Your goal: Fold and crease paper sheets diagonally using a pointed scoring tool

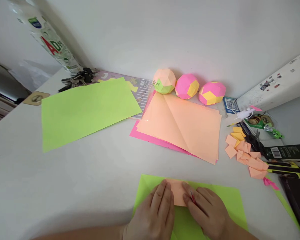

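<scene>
A small peach paper rectangle (178, 195) lies on a lime green sheet (235, 200) near the front of the table. My left hand (156, 206) rests flat over the left part of the rectangle, its fingers stretched out and together. On the right side of the same piece, my right hand (206, 206) presses with its fingertips. Between those curled fingers shows a thin red pen-like stick (193, 197), mostly hidden. Both hands cover parts of the green sheet.
Large peach sheets (197, 123) overlap a pink sheet (162, 142) behind my hands. Another green sheet (87, 115) lies left. Three faceted paper balls (187, 86) sit by the wall. At right are folded peach pieces (245, 155), a utility knife (287, 169) and dark case (296, 200).
</scene>
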